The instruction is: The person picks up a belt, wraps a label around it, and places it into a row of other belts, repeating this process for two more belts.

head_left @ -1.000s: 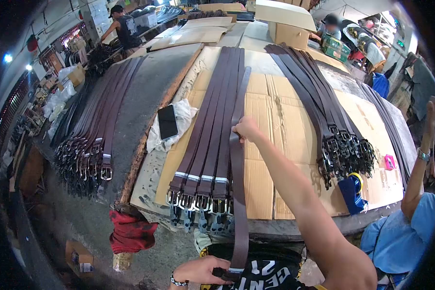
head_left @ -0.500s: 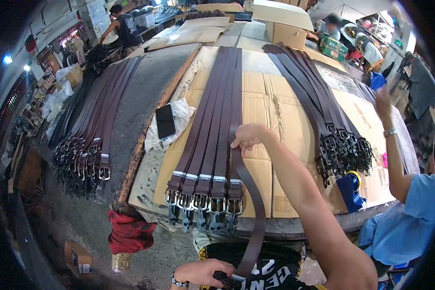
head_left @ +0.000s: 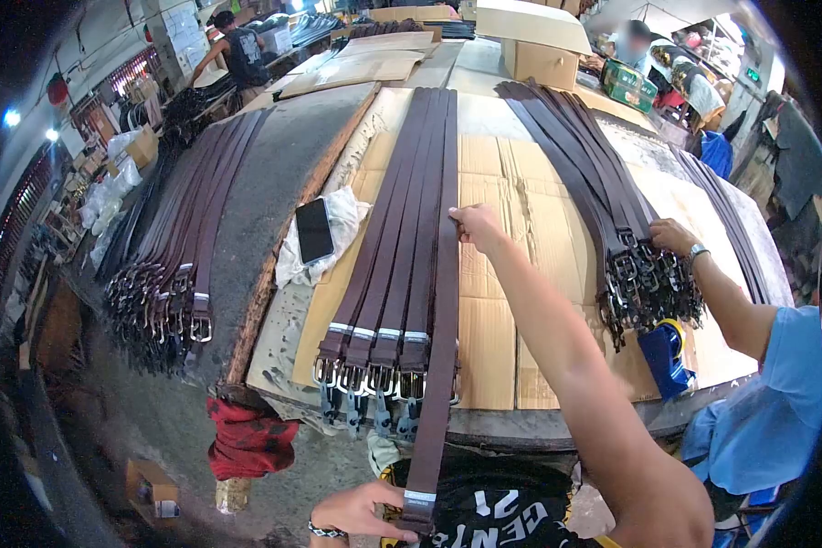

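A dark brown leather belt (head_left: pixel 440 384) runs lengthwise over the row of belts on the table and past its front edge. My left hand (head_left: pixel 363 511), low against my body, is closed on its buckle end by a pale label band; the buckle is hidden. Farther up, my right hand (head_left: pixel 475 225) pinches the belt's edge between thumb and fingers. Beneath and to the left lie several similar brown belts (head_left: pixel 388 274) side by side, their silver buckles (head_left: pixel 365 376) lined up near the table edge.
Left of the belts, a black phone (head_left: pixel 314 230) rests on crumpled plastic. More belts (head_left: pixel 192 210) lie farther left. At right, a co-worker's hand (head_left: pixel 674 236) touches another belt bundle (head_left: pixel 584 173); a blue tape dispenser (head_left: pixel 664 361) stands nearby. Cardboard (head_left: pixel 489 338) covers the tabletop.
The held belt has gone from curved and slack to straight. My right hand has moved slightly up, my left hand slightly left. The co-worker's hand has come down onto the right bundle.
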`<state>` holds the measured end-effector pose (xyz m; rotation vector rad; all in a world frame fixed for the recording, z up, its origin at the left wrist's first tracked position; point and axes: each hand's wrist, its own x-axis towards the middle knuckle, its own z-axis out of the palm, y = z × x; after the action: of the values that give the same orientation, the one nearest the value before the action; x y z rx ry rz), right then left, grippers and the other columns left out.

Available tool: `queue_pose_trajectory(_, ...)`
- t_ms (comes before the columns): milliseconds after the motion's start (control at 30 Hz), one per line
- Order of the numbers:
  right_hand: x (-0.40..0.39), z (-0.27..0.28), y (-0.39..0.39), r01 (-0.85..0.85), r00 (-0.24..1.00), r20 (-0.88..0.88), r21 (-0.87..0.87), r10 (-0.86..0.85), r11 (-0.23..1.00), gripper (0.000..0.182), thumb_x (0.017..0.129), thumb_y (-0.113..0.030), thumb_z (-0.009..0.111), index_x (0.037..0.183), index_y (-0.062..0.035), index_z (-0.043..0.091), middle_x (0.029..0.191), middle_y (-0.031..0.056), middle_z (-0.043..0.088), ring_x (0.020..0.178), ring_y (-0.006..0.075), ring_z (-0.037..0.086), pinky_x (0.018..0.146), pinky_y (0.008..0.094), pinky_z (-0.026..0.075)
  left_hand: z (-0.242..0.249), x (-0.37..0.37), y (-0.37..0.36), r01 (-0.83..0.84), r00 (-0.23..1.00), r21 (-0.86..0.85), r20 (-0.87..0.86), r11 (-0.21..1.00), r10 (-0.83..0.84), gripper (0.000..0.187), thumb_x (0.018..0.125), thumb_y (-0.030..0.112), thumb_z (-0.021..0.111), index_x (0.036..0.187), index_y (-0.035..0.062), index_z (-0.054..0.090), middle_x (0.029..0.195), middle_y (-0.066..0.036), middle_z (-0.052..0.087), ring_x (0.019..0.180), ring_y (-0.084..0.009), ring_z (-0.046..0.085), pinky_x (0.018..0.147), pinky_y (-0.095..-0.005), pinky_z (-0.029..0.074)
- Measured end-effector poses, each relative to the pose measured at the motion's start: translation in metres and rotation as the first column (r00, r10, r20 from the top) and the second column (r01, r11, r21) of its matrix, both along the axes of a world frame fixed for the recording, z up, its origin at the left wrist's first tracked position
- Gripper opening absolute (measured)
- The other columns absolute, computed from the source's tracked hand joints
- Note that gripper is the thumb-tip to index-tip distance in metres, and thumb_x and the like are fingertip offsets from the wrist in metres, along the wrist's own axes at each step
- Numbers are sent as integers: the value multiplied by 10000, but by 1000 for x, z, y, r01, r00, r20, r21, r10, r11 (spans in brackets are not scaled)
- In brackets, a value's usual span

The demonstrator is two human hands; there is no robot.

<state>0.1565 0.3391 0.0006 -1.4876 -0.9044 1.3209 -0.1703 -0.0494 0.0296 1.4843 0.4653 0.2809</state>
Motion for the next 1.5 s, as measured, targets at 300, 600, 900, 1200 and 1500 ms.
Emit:
queue_pose_trajectory(300,-2,-1,-16,-201,885,450,136,120,970,398,919,-202,719,1195,82,675,950,136,701,805,179,679,663,320,556,-11,19,1,-301,940,-399,30,866,340,204,890,76,776,1045,-39,709,985,-88,737,873,-112,663,802,-277,521)
queue_pose_trajectory(600,18,-11,-100,-276,926,332,278,178,920,312,919,-204,682,1150,3,715,991,106,742,877,163,700,718,314,571,-1,56,29,-466,850,-458,8,757,527,217,935,59,687,1116,-54,650,923,-126,737,796,-190,722,733,-328,582)
queue_pose_trajectory(900,-5,20,-265,-383,900,334,299,280,874,322,1000,-263,628,1114,31,693,883,86,717,735,146,663,630,287,533,-5,97,100,-576,737,-455,69,679,672,307,973,62,650,1257,-51,623,1045,-104,714,860,-172,709,708,-338,639)
queue_pose_trajectory(1200,-25,36,-324,-272,962,76,140,263,952,374,999,-306,666,1004,68,670,755,70,669,654,116,631,560,292,525,-3,121,138,-599,756,-342,55,724,652,282,966,58,656,1232,-36,639,981,-68,735,827,-114,702,727,-246,578)
queue_pose_trajectory(1500,-30,9,-317,-270,962,81,131,262,954,266,1006,-205,656,1057,57,659,775,17,622,649,74,596,559,253,509,-3,118,150,-594,791,-227,12,772,612,352,995,105,642,1306,-54,604,994,-70,738,797,-91,691,682,-235,565)
